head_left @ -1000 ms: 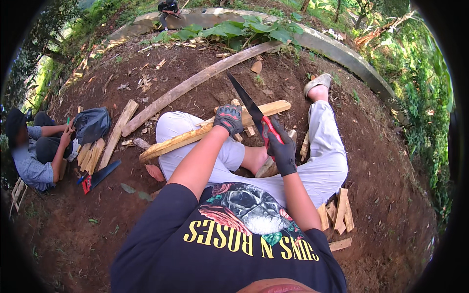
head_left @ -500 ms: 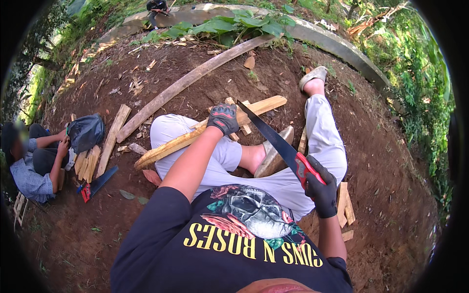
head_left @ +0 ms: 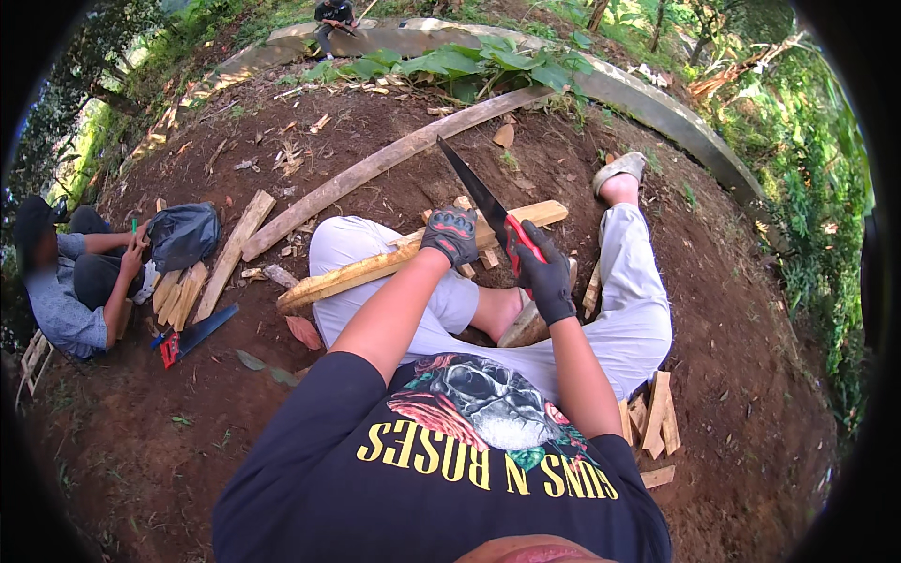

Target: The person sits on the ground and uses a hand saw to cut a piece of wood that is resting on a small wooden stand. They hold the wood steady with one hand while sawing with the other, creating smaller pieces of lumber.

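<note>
A hand saw with a dark blade and red handle is in my right hand, its gloved fingers wrapped round the handle. The blade crosses a long wooden plank and points away from me, up to the left. My left hand, in a black and red glove, presses down on the plank just left of the blade, closed over its edge. One end of the plank rests over my bent left leg. Small wood pieces lie under its far end.
At left a person sits beside a dark bag, wood pieces and another saw. A long board lies beyond my legs. Cut wood is by my right thigh. Another person sits far off near a low wall.
My right hand has pushed the saw forward and to the left, so the handle is now close to the plank. My left hand stays on the plank. The whole view has shifted slightly.
</note>
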{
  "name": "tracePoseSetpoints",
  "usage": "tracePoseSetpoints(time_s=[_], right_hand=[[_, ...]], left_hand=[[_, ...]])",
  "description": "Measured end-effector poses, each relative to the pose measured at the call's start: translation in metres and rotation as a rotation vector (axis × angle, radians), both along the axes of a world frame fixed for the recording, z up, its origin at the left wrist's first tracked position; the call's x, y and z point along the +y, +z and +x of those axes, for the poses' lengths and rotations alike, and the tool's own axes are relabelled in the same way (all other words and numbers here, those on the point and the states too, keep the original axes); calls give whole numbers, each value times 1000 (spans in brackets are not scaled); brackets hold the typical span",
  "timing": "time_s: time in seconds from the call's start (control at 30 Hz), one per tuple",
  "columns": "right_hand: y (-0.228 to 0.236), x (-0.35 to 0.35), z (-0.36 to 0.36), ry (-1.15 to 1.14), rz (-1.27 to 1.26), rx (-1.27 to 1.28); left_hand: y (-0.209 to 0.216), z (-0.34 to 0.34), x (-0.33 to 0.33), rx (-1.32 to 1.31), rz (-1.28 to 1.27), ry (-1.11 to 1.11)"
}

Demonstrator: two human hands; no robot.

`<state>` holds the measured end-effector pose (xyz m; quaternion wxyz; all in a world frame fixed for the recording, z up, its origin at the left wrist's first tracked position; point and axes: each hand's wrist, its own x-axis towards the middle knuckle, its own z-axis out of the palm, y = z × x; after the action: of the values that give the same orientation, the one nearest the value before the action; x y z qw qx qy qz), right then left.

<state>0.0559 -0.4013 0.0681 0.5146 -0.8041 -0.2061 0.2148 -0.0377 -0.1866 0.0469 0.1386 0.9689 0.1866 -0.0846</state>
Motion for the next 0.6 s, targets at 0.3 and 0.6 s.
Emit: tracePoseSetpoints(time_s=[0.3,0.6], right_hand=[[188,-163,-44,-159,-62,418],[174,-108,-27,-94,-191,421]], left_hand=[[1,0,0,71,-9,-4],[-6,-6,-5,-3,32,-33]])
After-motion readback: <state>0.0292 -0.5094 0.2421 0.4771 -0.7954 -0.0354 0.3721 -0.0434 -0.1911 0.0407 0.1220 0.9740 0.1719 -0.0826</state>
